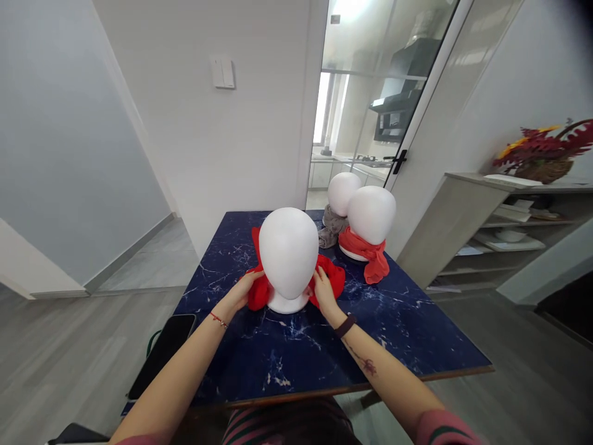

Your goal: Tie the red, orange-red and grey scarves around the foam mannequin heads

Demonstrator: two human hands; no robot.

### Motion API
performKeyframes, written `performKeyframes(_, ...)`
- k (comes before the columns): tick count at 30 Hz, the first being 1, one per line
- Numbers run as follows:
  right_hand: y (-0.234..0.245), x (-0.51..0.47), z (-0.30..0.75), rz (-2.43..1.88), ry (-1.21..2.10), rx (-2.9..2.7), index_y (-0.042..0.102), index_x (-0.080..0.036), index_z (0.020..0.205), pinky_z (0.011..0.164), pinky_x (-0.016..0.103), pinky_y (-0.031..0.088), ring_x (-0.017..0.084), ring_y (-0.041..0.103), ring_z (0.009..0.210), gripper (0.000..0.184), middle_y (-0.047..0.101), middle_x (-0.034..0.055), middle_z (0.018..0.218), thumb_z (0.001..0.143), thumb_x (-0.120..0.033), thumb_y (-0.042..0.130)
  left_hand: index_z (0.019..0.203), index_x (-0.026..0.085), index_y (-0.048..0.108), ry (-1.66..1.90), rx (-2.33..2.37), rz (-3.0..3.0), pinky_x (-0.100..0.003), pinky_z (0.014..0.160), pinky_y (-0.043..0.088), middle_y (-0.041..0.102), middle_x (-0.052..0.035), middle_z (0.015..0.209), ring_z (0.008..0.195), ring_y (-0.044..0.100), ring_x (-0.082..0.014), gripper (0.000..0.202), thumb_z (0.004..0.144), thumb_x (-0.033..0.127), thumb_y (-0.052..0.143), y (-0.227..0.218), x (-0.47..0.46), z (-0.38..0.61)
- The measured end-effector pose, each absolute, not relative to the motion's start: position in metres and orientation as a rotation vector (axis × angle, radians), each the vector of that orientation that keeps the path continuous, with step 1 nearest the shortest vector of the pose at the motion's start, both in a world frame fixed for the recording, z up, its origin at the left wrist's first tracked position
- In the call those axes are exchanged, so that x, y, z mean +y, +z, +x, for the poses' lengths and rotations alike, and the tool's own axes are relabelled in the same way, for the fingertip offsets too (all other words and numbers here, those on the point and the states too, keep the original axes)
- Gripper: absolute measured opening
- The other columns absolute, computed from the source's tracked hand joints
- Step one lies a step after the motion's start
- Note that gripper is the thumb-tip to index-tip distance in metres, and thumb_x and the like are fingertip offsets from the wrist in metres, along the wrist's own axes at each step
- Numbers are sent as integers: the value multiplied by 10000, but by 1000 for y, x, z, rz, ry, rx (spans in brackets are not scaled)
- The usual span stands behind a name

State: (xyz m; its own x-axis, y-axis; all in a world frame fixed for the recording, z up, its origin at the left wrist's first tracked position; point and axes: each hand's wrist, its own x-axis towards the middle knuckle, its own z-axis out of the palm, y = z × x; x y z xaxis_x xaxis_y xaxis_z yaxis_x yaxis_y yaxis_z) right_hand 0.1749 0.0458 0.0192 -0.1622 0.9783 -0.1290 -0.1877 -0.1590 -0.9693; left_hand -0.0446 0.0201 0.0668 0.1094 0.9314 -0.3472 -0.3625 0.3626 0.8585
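Observation:
A white mannequin head (288, 250) stands upright on the table, close in front of me. Behind its neck passes a red scarf (335, 277), showing in bunched folds on both sides. On the left, my left hand (244, 290) is closed on the scarf beside the neck, its fingertips partly hidden in the cloth. My right hand (325, 293) grips the scarf on the other side, thumb near the neck. The middle stretch of the scarf is hidden by the head.
Two more white mannequin heads stand at the back right: one with a coral scarf (362, 245) tied round its neck, one with a grey scarf (330, 226). A black tablet-like object (162, 357) lies at the left edge of the blue marbled table (287, 364). A wall stands behind.

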Motion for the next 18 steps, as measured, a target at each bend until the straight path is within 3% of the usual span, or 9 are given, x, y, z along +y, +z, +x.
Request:
performKeyframes(3, 34, 54, 204, -1133, 1303, -833, 471, -287, 1118, 420, 259, 407, 89, 373, 377, 459, 565, -49, 663, 710, -472, 567, 693, 131, 661, 821, 1245, 1092, -224, 500, 453, 682, -52, 638, 552, 620, -169, 64, 645, 101, 691, 81, 17, -73)
performKeyframes(7, 52, 60, 239, -1036, 1348, -716, 503, -295, 972, 436, 246, 425, 64, 340, 373, 322, 566, -67, 670, 691, -398, 622, 561, 157, 628, 779, 1421, 1346, -189, 404, 322, 613, 11, 500, 444, 530, -125, 138, 605, 27, 646, 110, 21, -100)
performKeyframes(13, 52, 42, 241, -993, 1431, -736, 522, -282, 958, 392, 231, 386, 64, 317, 358, 283, 531, -74, 576, 721, -398, 627, 842, 186, 666, 1089, 1252, 1092, -205, 465, 445, 694, -30, 689, 529, 599, -145, 120, 777, 159, 569, 145, 19, -85)
performKeyframes(16, 48, 25, 231, -953, 1520, -667, 522, -291, 936, 384, 219, 377, 70, 325, 352, 239, 450, -90, 486, 744, -383, 628, 778, 154, 626, 1084, 1158, 652, -258, 509, 512, 671, -54, 614, 504, 620, -166, 114, 820, 157, 520, 142, 12, -72)
performKeyframes(18, 48, 13, 226, -946, 1547, -635, 515, -294, 903, 396, 225, 401, 66, 329, 353, 197, 476, -83, 511, 759, -375, 621, 741, 147, 603, 1013, 1098, 473, -284, 522, 536, 653, -50, 570, 477, 617, -169, 135, 832, 155, 504, 132, 4, -67)
